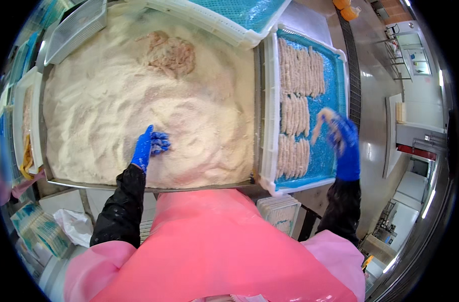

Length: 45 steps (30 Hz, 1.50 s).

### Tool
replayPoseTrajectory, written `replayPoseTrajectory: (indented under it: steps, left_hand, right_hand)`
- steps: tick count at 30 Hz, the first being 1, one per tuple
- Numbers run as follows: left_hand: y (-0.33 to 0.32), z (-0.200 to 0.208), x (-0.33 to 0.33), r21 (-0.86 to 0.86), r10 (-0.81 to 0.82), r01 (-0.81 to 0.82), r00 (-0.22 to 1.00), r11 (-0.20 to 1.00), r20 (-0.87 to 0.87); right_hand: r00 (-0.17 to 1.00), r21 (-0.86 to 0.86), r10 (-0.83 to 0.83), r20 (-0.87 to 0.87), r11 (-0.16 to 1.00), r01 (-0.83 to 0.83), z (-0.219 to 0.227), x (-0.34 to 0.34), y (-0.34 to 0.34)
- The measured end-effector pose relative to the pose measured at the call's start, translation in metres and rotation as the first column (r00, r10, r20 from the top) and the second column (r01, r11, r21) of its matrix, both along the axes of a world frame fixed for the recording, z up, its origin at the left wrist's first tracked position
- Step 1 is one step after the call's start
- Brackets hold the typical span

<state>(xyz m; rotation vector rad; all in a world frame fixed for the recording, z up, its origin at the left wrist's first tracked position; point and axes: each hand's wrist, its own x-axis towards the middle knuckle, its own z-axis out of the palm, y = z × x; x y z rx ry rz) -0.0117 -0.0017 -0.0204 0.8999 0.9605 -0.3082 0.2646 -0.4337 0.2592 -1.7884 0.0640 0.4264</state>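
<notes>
My left hand (151,144), in a blue glove dusted with crumbs, rests at the surface of the pale breadcrumbs (204,121) that fill a wide metal-edged tray. Its fingers are apart and nothing shows in them. Over the white crate (269,116) to the right, my right hand (344,146) is closed on a crumb-coated meat strip (318,128), which hangs down from the fingers; the hand is slightly blurred. Inside that crate, three groups of coated strips (295,109) lie side by side on blue mesh (317,161). A heap of uncoated meat strips (171,54) sits on the crumbs at the far side.
A white perforated basket (76,32) stands at the crumb tray's far left corner. Another white crate with blue lining (239,15) overlaps its far edge. At the left is a white container (30,116). Stacked trays (279,211) stand below the right crate, beside my apron.
</notes>
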Motion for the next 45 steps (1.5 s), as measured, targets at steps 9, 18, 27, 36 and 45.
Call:
replayPoseTrajectory:
  steps: [9, 18, 27, 36, 45]
  left_hand:
    - [-0.006, 0.012, 0.01, 0.148, 0.041, -0.028, 0.995, 0.989, -0.091]
    - [-0.011, 0.011, 0.009, 0.188, 0.152, -0.118, 0.972, 0.975, -0.177]
    - [-0.009, 0.018, 0.011, 0.16, 0.13, -0.103, 0.978, 0.982, -0.164]
    - [-0.008, 0.013, 0.004, 0.035, 0.094, -0.094, 0.996, 0.995, 0.003]
    - [-0.001, 0.026, -0.023, 0.012, -0.034, 0.033, 0.985, 0.999, 0.17]
  right_hand:
    - [0.878, -0.564, 0.2, 0.435, 0.82, 0.093, -0.101, 0.239, -0.098]
    - [0.707, -0.772, 0.463, 0.535, 0.608, 0.187, -0.188, 0.243, -0.106]
    - [0.779, -0.853, 0.478, 0.406, 0.504, 0.135, -0.194, 0.243, -0.12]
    - [0.713, -0.865, 0.507, 0.484, 0.156, 0.477, -0.195, 0.171, -0.112]
    - [0.593, -0.419, 0.486, 0.642, 0.87, -0.259, -0.265, -0.063, 0.258]
